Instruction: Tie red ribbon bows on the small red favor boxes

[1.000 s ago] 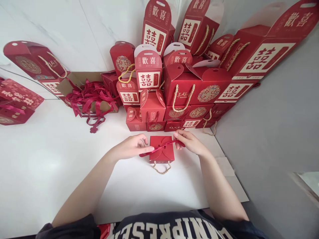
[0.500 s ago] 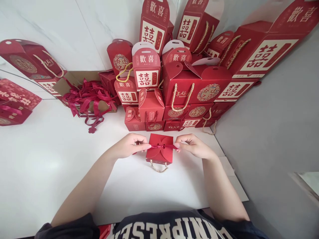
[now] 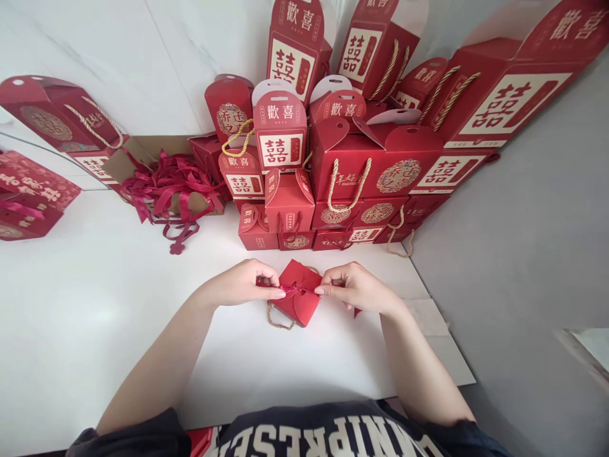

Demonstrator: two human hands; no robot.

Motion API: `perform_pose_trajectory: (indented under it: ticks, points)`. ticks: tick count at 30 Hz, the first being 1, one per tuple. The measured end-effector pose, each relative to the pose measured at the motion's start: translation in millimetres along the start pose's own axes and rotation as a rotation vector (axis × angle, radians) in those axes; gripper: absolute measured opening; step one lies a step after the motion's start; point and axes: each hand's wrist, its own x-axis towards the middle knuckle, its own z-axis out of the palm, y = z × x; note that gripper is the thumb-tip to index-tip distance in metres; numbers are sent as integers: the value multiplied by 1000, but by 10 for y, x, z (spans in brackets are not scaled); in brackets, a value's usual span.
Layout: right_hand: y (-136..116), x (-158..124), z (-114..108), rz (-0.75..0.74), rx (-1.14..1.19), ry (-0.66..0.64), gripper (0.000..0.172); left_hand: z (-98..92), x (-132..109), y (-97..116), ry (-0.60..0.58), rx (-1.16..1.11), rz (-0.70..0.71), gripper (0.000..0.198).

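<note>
A small red gift box [image 3: 301, 303] with a gold cord handle sits on the white table [image 3: 95, 304] just in front of me, turned at an angle. A thin red ribbon [image 3: 291, 290] runs across its petal-shaped top. My left hand [image 3: 245, 284] pinches the ribbon's left end at the box's left edge. My right hand [image 3: 351, 287] pinches the right end, fingertips at the box's top right. Both hands are closed on the ribbon, close together over the box.
A stack of red gift boxes [image 3: 333, 158] with gold handles fills the back of the table. A pile of loose red ribbons [image 3: 171, 184] lies in a cardboard tray at back left. More red boxes [image 3: 33, 190] stand at far left. The table's right edge [image 3: 442, 317] is near.
The box has turned from square-on to angled, its handle swinging left. Both hands have drawn closer together over the top, shortening the stretch of ribbon between them.
</note>
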Motion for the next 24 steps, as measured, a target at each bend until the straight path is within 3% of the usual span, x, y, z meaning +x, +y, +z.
perform_pose_trajectory:
  ticks: [4, 9, 18, 24]
  points:
    - [-30, -18, -7, -47, 24, 21, 28, -57, -63, 39, 13, 70, -14, 33]
    - [-74, -9, -50, -221, -167, 135, 30, -127, -118, 39, -9, 123, -12, 27]
    - [93, 53, -88, -136, -281, 198, 32, -243, -130, 5, -89, 184, -1, 17]
    - [139, 51, -101, -138, -232, 197, 29, -295, -88, -59, -319, 41, 4, 27]
